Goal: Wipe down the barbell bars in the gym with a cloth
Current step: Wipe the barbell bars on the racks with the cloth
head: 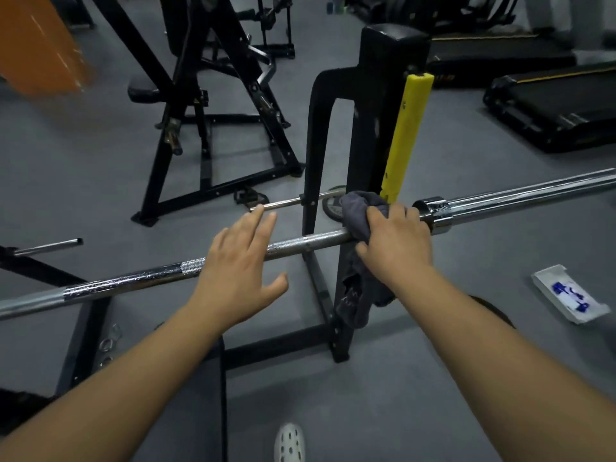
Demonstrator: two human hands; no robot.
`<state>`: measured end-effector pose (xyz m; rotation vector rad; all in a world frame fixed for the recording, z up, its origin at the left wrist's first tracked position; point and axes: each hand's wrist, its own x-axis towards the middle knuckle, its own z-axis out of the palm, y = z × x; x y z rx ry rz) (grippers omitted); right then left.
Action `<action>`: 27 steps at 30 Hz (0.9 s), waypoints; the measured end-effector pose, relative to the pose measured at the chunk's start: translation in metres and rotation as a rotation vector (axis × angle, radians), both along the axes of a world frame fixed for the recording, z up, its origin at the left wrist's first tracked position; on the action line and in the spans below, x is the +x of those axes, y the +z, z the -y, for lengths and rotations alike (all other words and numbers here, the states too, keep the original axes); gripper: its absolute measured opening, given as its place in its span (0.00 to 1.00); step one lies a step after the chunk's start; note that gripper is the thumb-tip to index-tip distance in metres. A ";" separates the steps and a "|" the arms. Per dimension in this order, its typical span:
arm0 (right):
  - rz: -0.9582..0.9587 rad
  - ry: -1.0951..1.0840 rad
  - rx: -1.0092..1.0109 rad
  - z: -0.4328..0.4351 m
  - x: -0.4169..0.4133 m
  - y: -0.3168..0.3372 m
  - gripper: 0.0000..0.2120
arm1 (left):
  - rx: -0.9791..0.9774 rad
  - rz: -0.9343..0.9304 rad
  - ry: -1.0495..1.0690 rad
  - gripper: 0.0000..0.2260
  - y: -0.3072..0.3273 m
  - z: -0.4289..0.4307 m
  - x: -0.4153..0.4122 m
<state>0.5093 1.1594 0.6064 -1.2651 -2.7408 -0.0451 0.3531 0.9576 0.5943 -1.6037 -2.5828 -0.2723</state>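
Note:
A chrome barbell bar (310, 241) runs across the view from lower left to upper right, resting on a black rack upright (363, 155). My right hand (396, 241) grips a dark grey cloth (358, 211) wrapped over the bar just left of the sleeve collar (433, 210); a loose end of the cloth hangs below the bar. My left hand (240, 265) lies over the knurled part of the bar with its fingers straight and spread, holding nothing.
A yellow foam pad (405, 135) leans on the upright. Black bench frame (213, 128) stands behind, treadmills (553, 105) at far right. A white and blue packet (570, 296) lies on the grey floor. A weight plate (333, 208) and thinner bar (283, 203) sit behind the rack.

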 end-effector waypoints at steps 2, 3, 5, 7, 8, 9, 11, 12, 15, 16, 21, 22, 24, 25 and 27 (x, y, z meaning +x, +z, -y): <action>-0.039 -0.002 0.026 0.002 -0.002 -0.003 0.21 | -0.002 -0.027 0.012 0.42 0.003 0.000 -0.005; -0.081 -0.007 0.027 0.003 -0.002 -0.005 0.19 | 0.001 -0.033 0.016 0.42 0.005 -0.001 -0.007; -0.184 -0.006 0.030 0.001 -0.001 -0.010 0.17 | 0.005 -0.032 -0.004 0.41 0.004 -0.003 -0.011; -0.262 0.008 -0.017 -0.002 -0.002 -0.013 0.15 | -0.008 -0.028 -0.032 0.41 0.000 -0.005 -0.014; -0.281 0.009 -0.045 -0.005 -0.004 -0.013 0.15 | -0.012 -0.024 -0.037 0.41 -0.002 -0.006 -0.016; -0.295 0.003 -0.063 -0.007 -0.006 -0.012 0.14 | -0.019 -0.021 -0.041 0.41 -0.003 -0.008 -0.018; -0.329 -0.030 -0.091 -0.010 -0.010 -0.011 0.14 | -0.031 -0.008 -0.042 0.41 -0.004 -0.012 -0.021; -0.346 -0.038 -0.110 -0.009 -0.012 -0.011 0.14 | -0.031 -0.004 -0.036 0.41 -0.005 -0.014 -0.022; -0.381 -0.028 -0.171 0.004 -0.023 -0.012 0.13 | -0.028 -0.012 -0.020 0.41 -0.006 -0.021 -0.020; -0.383 -0.006 -0.178 0.010 -0.028 -0.012 0.12 | -0.026 -0.016 -0.011 0.41 -0.007 -0.023 -0.019; -0.367 0.185 -0.211 0.020 -0.028 -0.017 0.09 | -0.082 -0.014 0.039 0.41 -0.015 -0.037 -0.003; -0.375 0.189 -0.221 0.009 -0.023 -0.016 0.08 | -0.092 -0.014 0.047 0.41 -0.015 -0.039 0.000; -0.432 0.123 -0.225 -0.015 -0.008 -0.013 0.07 | -0.089 -0.017 0.072 0.40 -0.015 -0.041 0.006; -0.477 0.068 -0.217 -0.025 -0.001 -0.012 0.08 | -0.085 -0.019 0.084 0.40 -0.014 -0.042 0.009; -0.505 0.030 -0.218 -0.023 0.001 -0.014 0.11 | -0.077 -0.019 0.109 0.40 -0.013 -0.044 0.015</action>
